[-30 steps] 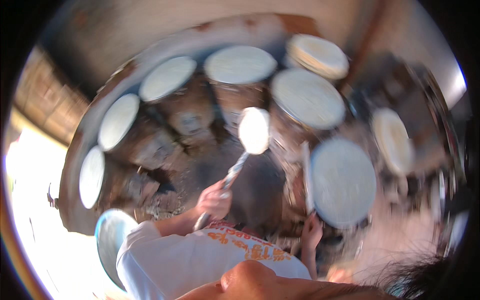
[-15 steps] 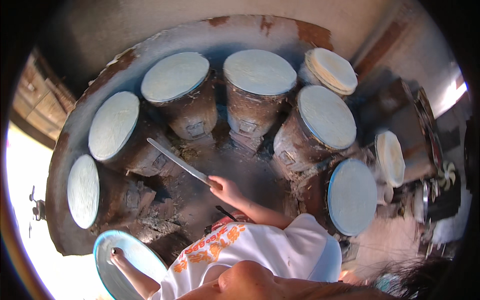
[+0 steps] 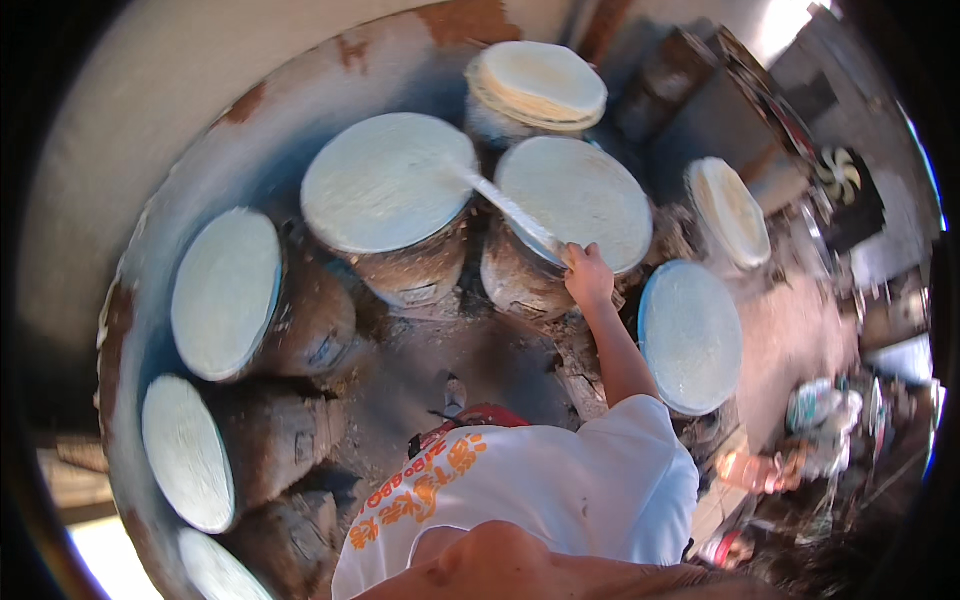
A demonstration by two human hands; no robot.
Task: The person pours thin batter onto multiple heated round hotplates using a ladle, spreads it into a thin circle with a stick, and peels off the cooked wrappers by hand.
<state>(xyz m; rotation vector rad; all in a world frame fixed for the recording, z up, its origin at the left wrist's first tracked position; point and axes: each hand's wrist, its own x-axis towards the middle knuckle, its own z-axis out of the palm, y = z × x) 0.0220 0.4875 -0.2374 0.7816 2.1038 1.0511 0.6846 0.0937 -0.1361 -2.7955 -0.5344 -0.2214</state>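
My right hand (image 3: 588,275) is closed round the handle end of a long, flat, pale spatula (image 3: 515,212). The spatula slants up and left over a round griddle (image 3: 585,200) coated with a thin, pale pancake layer. Its far tip reaches the right edge of the neighbouring coated griddle (image 3: 388,182); whether it touches the surface I cannot tell. To the right of my forearm lies another round griddle (image 3: 690,338) with a bluish-white coating. My left hand is out of the picture.
More coated griddles (image 3: 226,294) on drum-shaped brown stoves curve round to the left. A stack of thin round pancakes (image 3: 540,85) stands at the back, another pancake pile (image 3: 730,213) at the right. Behind the stoves runs a curved wall (image 3: 270,140). Bags and bottles (image 3: 825,410) lie at far right.
The view has swung right. My right hand with the spatula has moved from the open middle to over a right-hand griddle. My left hand and the basin it was in have left the picture.
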